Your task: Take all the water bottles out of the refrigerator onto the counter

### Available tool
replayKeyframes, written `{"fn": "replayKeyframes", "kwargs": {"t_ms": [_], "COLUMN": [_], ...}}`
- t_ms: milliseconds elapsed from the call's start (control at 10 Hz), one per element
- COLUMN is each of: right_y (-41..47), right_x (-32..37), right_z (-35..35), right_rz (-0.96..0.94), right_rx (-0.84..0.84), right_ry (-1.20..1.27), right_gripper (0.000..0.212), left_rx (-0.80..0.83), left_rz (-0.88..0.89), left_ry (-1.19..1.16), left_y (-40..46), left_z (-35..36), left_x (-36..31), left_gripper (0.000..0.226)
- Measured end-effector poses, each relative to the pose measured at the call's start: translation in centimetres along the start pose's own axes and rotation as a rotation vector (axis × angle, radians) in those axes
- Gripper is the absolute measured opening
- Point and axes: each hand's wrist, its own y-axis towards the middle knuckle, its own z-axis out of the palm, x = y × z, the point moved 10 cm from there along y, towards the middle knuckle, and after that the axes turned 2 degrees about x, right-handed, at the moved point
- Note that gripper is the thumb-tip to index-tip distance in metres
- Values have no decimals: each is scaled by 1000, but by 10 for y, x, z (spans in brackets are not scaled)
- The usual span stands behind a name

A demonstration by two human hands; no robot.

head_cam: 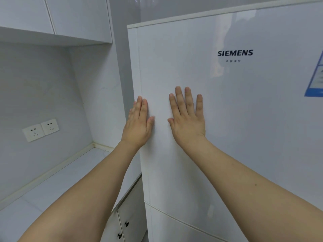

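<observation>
A white refrigerator (236, 119) fills the right side of the view, its upper door closed. My right hand (187, 119) lies flat on the door front with straight fingers. My left hand (138, 126) rests with straight fingers along the door's left edge. A white counter (52, 186) runs along the wall to the left of the refrigerator. No water bottles are visible; the inside of the refrigerator is hidden.
Two wall sockets (41, 129) sit above the counter. White upper cabinets (52, 14) hang over it. Below the counter are cabinet doors with dark knobs (126, 224). A blue label (315, 79) sticks to the door's right side. A seam marks a lower door (192, 229).
</observation>
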Motion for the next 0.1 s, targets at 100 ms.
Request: {"fn": "replayKeyframes", "kwargs": {"t_ms": [100], "right_y": [-5], "right_x": [-5], "right_z": [-10], "right_rz": [-8], "right_rx": [-26], "right_ry": [113], "right_gripper": [72], "left_rx": [46], "left_rz": [-21], "left_ry": [-63], "left_y": [-3], "left_z": [-11], "left_x": [-2], "left_gripper": [63]}}
